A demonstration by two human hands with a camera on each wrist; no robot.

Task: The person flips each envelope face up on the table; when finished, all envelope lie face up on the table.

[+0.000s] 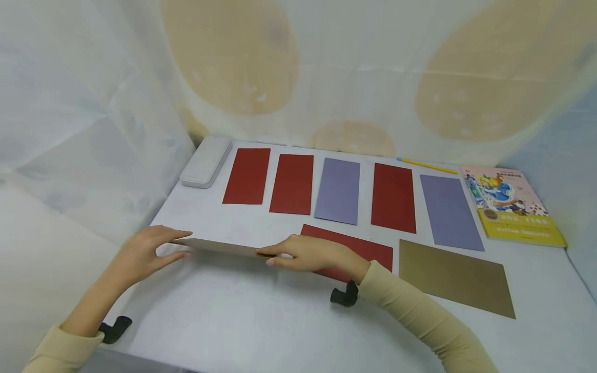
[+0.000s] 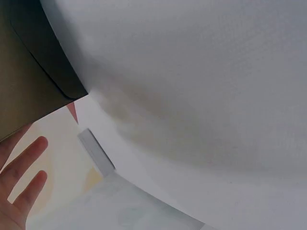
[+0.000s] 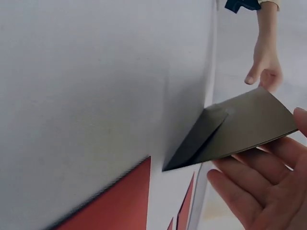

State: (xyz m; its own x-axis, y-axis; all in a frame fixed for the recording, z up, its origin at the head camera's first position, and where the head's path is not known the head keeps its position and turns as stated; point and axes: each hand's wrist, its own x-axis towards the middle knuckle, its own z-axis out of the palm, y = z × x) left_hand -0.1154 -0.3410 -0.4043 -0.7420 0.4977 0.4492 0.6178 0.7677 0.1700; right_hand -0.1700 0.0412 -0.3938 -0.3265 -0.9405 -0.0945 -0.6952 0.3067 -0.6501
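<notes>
A gold-brown envelope [image 1: 224, 247] is held up off the white table, seen nearly edge-on in the head view. Its flap side [image 2: 29, 72] shows in the left wrist view. My right hand [image 1: 305, 253] grips the envelope's right end, thumb on one face and fingers [image 3: 249, 172] on the other. At the left end is my left hand [image 1: 144, 256]. Its fingers reach along the envelope's edge, fairly straight, and the thumb stands apart from it. Under my right forearm lies a red envelope [image 1: 350, 248], partly covered.
A row of red envelopes [image 1: 247, 176] and purple envelopes [image 1: 338, 190] lies along the back. Another gold-brown envelope [image 1: 457, 277] is at right, near a picture book [image 1: 510, 204]. A pencil [image 1: 426, 166] and a white case [image 1: 206, 161] lie by the back cloth.
</notes>
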